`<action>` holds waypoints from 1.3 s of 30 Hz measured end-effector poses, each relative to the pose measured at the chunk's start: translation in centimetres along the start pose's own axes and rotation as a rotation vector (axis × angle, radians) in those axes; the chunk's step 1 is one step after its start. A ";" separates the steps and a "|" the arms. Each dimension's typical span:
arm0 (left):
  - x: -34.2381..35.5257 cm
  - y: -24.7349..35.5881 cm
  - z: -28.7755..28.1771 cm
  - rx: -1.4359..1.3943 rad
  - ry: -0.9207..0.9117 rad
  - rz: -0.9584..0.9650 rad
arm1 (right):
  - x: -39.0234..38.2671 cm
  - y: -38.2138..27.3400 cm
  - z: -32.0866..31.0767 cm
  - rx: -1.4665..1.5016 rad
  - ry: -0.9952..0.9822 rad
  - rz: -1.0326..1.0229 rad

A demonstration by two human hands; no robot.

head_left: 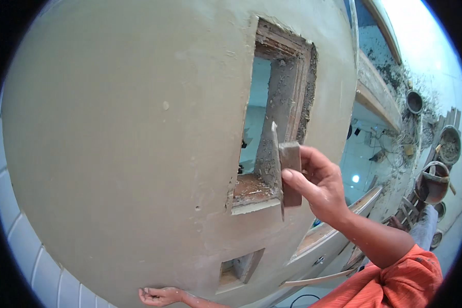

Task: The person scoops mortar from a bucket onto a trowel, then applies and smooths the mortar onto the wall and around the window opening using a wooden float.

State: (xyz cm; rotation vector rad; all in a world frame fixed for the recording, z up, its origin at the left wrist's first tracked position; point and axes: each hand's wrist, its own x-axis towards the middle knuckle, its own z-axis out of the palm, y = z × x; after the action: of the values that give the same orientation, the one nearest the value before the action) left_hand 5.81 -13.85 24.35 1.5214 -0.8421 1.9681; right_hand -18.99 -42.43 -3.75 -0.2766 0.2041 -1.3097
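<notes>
My right hand [321, 185] grips a plastering trowel [291, 177] by its thick, grey, block-like back, thumb in front and fingers behind. Its thin plate stands upright, seen nearly edge-on, at the lower right side of a rectangular opening [280, 102] in the plastered wall [138, 128]. Whether the plate touches the edge cannot be told. Rough grey mortar and reddish-brown frame line the opening, with crumbs on its sill [256, 192]. Down at the bottom left, my left hand [160, 296] is close to the wall, fingers loosely curled, with nothing visible in it.
Below the opening is a smaller square recess [238, 269]. White tiles [23, 246] line the left edge. Far right, a bucket [432, 182], a mortar-filled basin [450, 145] and a dark bowl [414, 101] stand among boards and debris on the floor. Wooden ledges [380, 97] cross there.
</notes>
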 end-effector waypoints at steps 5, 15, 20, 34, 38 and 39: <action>-0.4 -2.5 0.6 -0.161 0.024 0.023 | 0.2 -1.1 1.9 -0.464 0.069 -0.349; 0.5 -1.7 0.7 -0.209 0.151 0.189 | 0.0 -5.2 1.7 -1.053 0.176 -0.788; 0.6 -1.1 0.2 -0.189 0.150 0.159 | 1.1 -4.7 5.5 -1.211 -0.071 -1.155; -0.3 -3.9 -0.1 -0.247 -0.023 -0.058 | 14.0 -15.2 2.9 -1.222 0.329 -1.164; -0.2 -4.2 0.3 -0.237 0.008 0.035 | 10.5 -15.6 -4.5 -0.704 0.347 -0.609; -0.2 -3.9 0.4 -0.288 0.006 0.006 | 9.0 -15.2 -7.5 -0.499 0.331 -0.422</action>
State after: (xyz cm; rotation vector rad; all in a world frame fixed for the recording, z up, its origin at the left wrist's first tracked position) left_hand 8.93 -11.46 24.83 1.3457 -1.0766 1.7644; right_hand -33.02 -55.36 -6.01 -0.5450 0.7928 -1.7102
